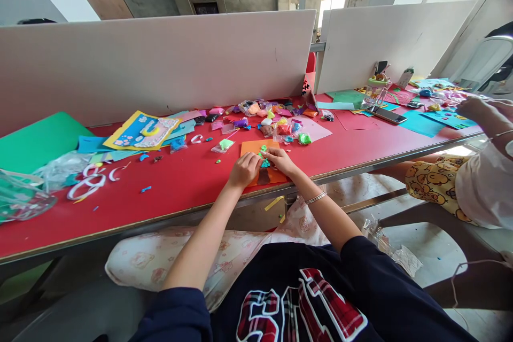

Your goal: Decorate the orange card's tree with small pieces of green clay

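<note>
An orange sheet of paper [276, 177] lies before me near the table's front edge. On it sit small pieces of green and teal clay [263, 149] above a brown clay patch [263, 175]. My left hand [245, 168] rests on the left side of the sheet, its fingers curled together beside the green clay; whatever is in them is hidden. From the right, my right hand [279, 160] reaches over the sheet, thumb and forefinger pinched at a bit of green clay. The fingertips of both hands are close together.
Bagged coloured clay [280, 125] is heaped behind the sheet. To the left lie a yellow-framed picture [142, 131], white strips [86, 187] and a clear plastic container [24, 197]. A phone [387, 114] lies to the right, near another person's hand [476, 109]. White partitions [160, 64] stand behind.
</note>
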Tool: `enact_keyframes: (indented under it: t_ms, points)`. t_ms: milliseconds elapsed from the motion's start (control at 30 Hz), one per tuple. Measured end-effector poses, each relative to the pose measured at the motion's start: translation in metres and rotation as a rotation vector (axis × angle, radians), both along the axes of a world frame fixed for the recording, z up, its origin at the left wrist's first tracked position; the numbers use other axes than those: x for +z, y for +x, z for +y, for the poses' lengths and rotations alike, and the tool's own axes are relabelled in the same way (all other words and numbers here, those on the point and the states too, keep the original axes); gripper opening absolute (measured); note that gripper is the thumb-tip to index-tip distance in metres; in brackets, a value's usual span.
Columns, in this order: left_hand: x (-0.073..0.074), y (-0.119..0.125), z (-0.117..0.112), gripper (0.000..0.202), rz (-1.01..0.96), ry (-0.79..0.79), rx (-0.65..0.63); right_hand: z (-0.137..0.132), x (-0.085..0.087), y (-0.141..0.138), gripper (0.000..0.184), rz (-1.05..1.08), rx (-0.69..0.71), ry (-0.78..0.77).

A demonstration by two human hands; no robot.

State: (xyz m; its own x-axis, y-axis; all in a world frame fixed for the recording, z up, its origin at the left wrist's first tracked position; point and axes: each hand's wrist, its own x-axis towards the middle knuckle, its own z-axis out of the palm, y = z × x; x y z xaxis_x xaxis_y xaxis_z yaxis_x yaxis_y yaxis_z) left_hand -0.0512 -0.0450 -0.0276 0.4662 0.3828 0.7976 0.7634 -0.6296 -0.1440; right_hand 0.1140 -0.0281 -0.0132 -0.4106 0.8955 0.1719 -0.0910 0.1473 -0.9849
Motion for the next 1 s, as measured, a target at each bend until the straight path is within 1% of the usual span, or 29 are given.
enact_keyframes:
  t_ms: [100, 267, 467, 700, 800, 867, 933, 1000]
  points:
    - [-0.0003, 0.0001, 0.0000, 0.029, 0.004, -0.025, 0.003, -0.0006, 0.0017, 0.0004, 0.048, 0.003, 0.025, -0.014]
    - [-0.0005, 0.0006, -0.0001, 0.027, 0.012, 0.019, -0.007, -0.0041, 0.0038, 0.0024, 0.043, -0.006, 0.076, -0.045]
    - [-0.0015, 0.0022, 0.0001, 0.027, 0.007, 0.036, 0.006, -0.0069, 0.0042, 0.0035, 0.038, -0.026, 0.087, -0.046]
    - [-0.0021, 0.0033, -0.0001, 0.028, 0.037, 0.031, 0.026, -0.0073, 0.0063, 0.0024, 0.040, 0.000, 0.086, -0.080]
    - [-0.0027, 0.0037, 0.0009, 0.030, 0.029, 0.021, 0.031, -0.0061, 0.0049, 0.0016, 0.043, -0.037, 0.039, -0.046]
    - [-0.0028, 0.0036, 0.0017, 0.031, 0.019, 0.019, 0.041, -0.0042, 0.0030, 0.0011, 0.044, -0.061, -0.028, -0.007]
    - [-0.0027, 0.0029, 0.0021, 0.031, 0.009, 0.026, 0.049, -0.0014, 0.0010, 0.0011, 0.045, -0.068, -0.129, 0.040]
    - [-0.0025, 0.0017, 0.0023, 0.030, -0.005, 0.030, 0.050, 0.0015, -0.0006, 0.0021, 0.045, -0.072, -0.264, 0.090]
